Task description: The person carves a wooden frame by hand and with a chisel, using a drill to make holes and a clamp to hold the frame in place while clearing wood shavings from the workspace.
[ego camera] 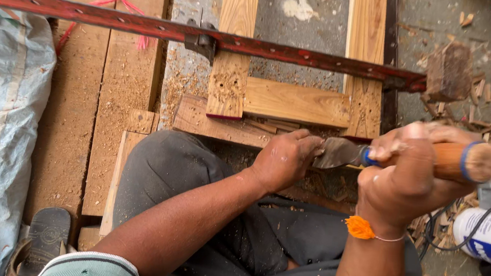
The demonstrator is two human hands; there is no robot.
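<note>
Right hand (411,180) fisted round the wooden handle of the chisel (341,153); left hand (284,159) curled, pinching its blade low against the wooden frame (295,102). Best kept shallow, fingers behind the edge; clamp bar (207,36) holds the frame.

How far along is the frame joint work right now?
Done: wooden frame is assembled and held by the red bar clamp; sawdust lies around. In hand: right hand grips the chisel by its wooden handle, left hand steadies the blade at the frame's lower edge. Left: cannot tell how much trimming remains.
</note>
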